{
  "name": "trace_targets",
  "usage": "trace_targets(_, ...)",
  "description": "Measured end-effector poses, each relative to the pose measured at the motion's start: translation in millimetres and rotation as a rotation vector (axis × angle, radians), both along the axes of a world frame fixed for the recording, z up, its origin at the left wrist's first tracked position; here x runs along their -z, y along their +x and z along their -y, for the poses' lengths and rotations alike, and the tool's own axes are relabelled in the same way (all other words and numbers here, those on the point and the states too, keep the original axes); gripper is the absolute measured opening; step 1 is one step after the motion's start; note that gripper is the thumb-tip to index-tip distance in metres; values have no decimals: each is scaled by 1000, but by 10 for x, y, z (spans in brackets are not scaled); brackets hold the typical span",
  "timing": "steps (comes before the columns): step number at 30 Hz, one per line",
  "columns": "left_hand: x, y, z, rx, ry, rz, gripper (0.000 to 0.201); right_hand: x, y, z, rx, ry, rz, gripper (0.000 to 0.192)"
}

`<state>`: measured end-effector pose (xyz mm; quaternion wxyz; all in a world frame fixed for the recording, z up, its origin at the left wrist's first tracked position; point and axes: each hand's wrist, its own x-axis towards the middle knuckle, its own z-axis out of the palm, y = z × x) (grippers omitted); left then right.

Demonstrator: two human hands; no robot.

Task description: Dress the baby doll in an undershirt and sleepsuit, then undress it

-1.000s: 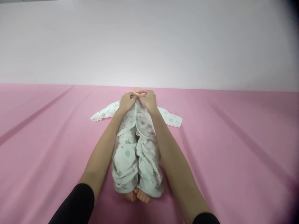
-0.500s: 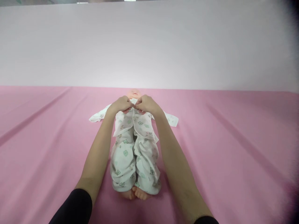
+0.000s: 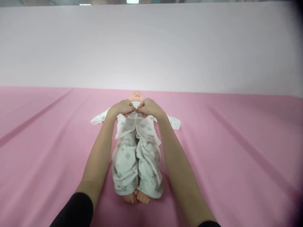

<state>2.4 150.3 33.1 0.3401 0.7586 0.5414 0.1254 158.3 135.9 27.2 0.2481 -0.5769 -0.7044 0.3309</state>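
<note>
A baby doll (image 3: 136,95) lies on its back on the pink sheet (image 3: 224,148), feet toward me. It wears a white romper (image 3: 136,151) printed with small green bears, sleeves spread to both sides. My left hand (image 3: 122,107) and my right hand (image 3: 148,107) meet at the doll's chest, each pinching one edge of the romper's front opening. The doll's bare feet (image 3: 138,197) stick out of the legs near me.
The pink sheet covers the whole surface, with long creases running to the left and right. A plain white wall (image 3: 151,47) rises behind the doll's head.
Both hands have dropped from the neckline to the chest, so the doll's head now shows above them. The romper front lies flatter.
</note>
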Motion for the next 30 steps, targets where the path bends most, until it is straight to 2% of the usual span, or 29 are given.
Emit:
trace_targets(2,14,-10,-13,29,12,-6,6,4,-2,-3,19,-9,-14,12)
trace_targets(8,6,-1,-27,50,48,-4,15,8,10,-15,26,-13,-37,21)
trace_targets(12,-18,15,-33,70,51,-8,19,-4,22,-11,-17,-26,-77,17)
trace_targets(17,-19,23,-33,78,109,-48,20,4,-7,-17,6,-49,-106,22)
trace_targets(21,-7,10,-28,56,102,7,18,-35,27,9,-63,-84,-130,16)
trace_targets(26,-21,29,12,109,3,136,15,-145,100,128,-121,-130,32,18)
trace_targets(30,-46,47,48,152,0,207,16,-175,46,209,-150,-172,161,19)
